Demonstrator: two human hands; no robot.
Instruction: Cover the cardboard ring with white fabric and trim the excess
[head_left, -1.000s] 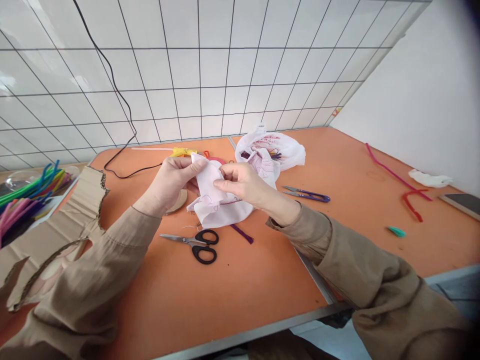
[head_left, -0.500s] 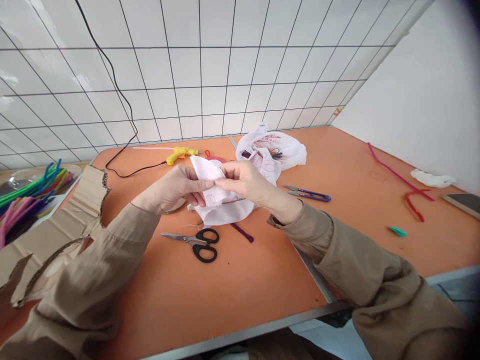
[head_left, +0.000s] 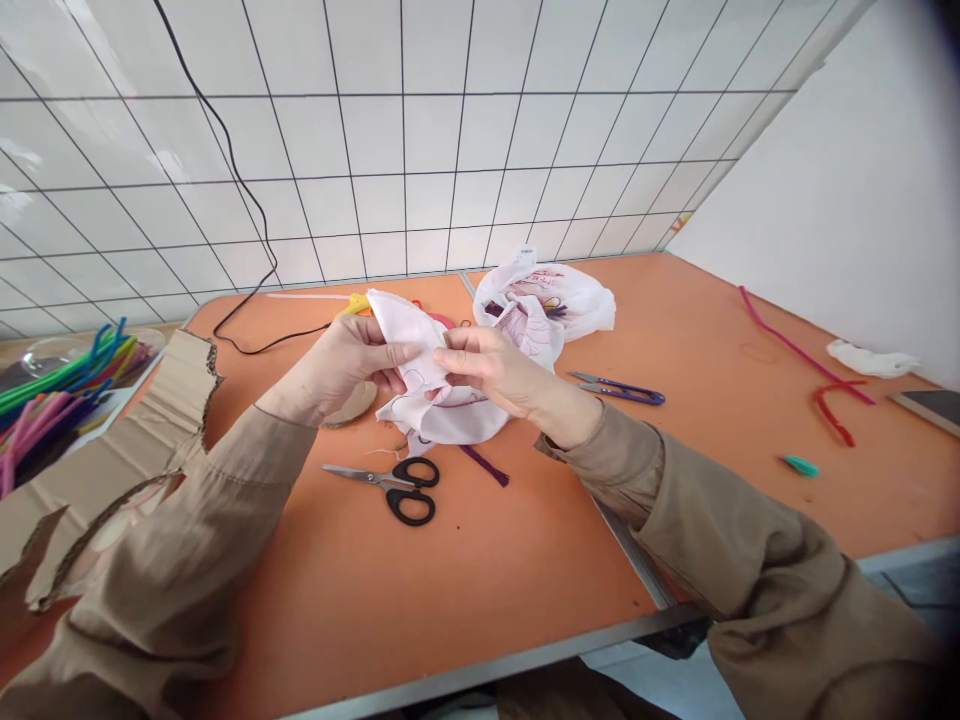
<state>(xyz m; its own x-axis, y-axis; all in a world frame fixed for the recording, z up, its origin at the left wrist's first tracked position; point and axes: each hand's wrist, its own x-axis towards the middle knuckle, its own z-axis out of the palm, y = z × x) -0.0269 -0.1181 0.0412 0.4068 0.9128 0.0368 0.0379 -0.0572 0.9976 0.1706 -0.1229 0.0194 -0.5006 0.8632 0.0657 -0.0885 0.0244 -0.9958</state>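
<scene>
Both hands pinch a white fabric piece (head_left: 405, 335) with faint markings, held above the orange table. My left hand (head_left: 349, 365) is closed on its left edge, thumb on top. My right hand (head_left: 487, 370) is closed on its right side, thumb and fingertips meeting there. More white cloth (head_left: 472, 420), with a reddish line on it, lies crumpled below. Black-handled scissors (head_left: 409, 490) rest on the table just in front of it, beside a dark purple strip (head_left: 487, 466). Whether a needle or thread is between my fingertips is too small to tell.
A yellow glue gun (head_left: 358, 301) is partly behind my left hand. Behind the cloth lies a white plastic bag (head_left: 581, 300); blue thread snips (head_left: 622, 390) sit to the right. Torn cardboard (head_left: 180, 385) and colourful pipe cleaners (head_left: 97, 370) are at left, a red pipe cleaner (head_left: 832, 410) at right.
The fabric piece has been raised and turned a little, showing more of its left edge. My left hand has shifted slightly up and left, covering more of the glue gun.
</scene>
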